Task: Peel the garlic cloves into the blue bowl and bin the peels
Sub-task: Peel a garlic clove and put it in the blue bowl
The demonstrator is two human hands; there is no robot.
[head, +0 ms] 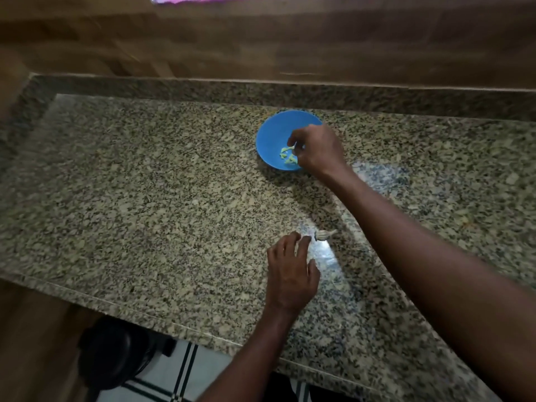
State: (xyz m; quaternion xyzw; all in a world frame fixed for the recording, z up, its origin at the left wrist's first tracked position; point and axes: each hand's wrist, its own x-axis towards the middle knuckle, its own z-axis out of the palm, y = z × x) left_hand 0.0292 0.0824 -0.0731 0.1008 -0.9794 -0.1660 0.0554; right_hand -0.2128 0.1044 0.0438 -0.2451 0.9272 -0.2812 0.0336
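A blue bowl (pixel 274 134) stands on the granite counter and holds several pale peeled garlic cloves (pixel 285 155). My right hand (pixel 317 149) reaches over the bowl's right side, its fingers curled and pinching a pale clove above the others. Nearer to me, my left hand (pixel 291 271) hovers over the counter with fingers spread and relaxed, holding nothing. Just beyond its fingertips lies the rest of a garlic bulb (pixel 324 235), papery and whitish, on a shiny patch of the counter.
The speckled granite counter (pixel 145 198) has a raised back ledge and a wooden wall (pixel 261 39) behind. A dark round object (pixel 116 352) sits on the tiled floor below the front edge, at lower left.
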